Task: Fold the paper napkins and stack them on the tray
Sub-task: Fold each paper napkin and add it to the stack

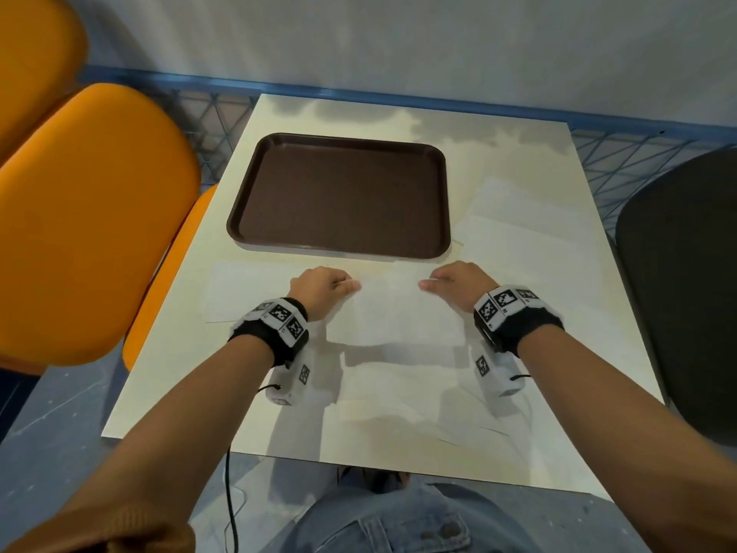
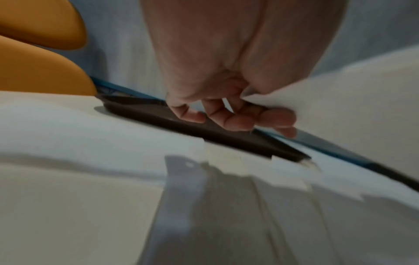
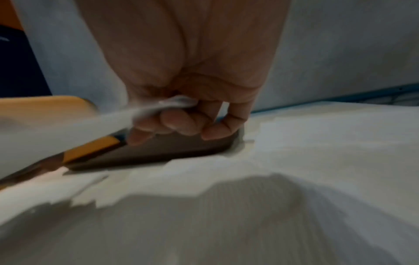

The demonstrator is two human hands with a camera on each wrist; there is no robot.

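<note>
the left hand [image 1: 321,284] and the right hand [image 1: 458,283] are each pinching a top corner of a white napkin [image 1: 393,313], holding it up over the table [image 1: 191,377]. the brown tray [image 1: 339,197] is sitting just behind it.

No readable text anywhere; the wristbands [image 1: 285,317] carry only black-and-white square markers (coded patterns, not letters or numbers).
</note>
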